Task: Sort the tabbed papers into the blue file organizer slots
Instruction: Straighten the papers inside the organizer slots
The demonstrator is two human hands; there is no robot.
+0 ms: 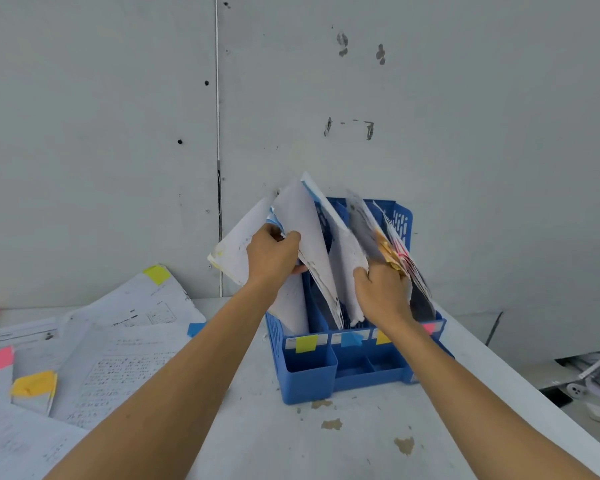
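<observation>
1. Grey wall panels back a stained white table point(257, 445); the blue file organizer point(309, 375) stands on it against the wall, its slots marked by coloured front labels point(306, 343).
2. The left hand point(274, 254) clenches a fanned sheaf point(298, 209) above the organizer's leftmost slots. The right hand point(381, 292) grips the middle papers point(345, 258) standing inside it.
3. The sheaf spreads across two slots, so sheets could drop behind the wrong label.
4. Prying the packed papers apart could crease or tear them, or tip the organizer.
5. Loose tabbed papers point(125, 341) lie left of the organizer, not yet sorted; a forearm could sweep them off.
</observation>
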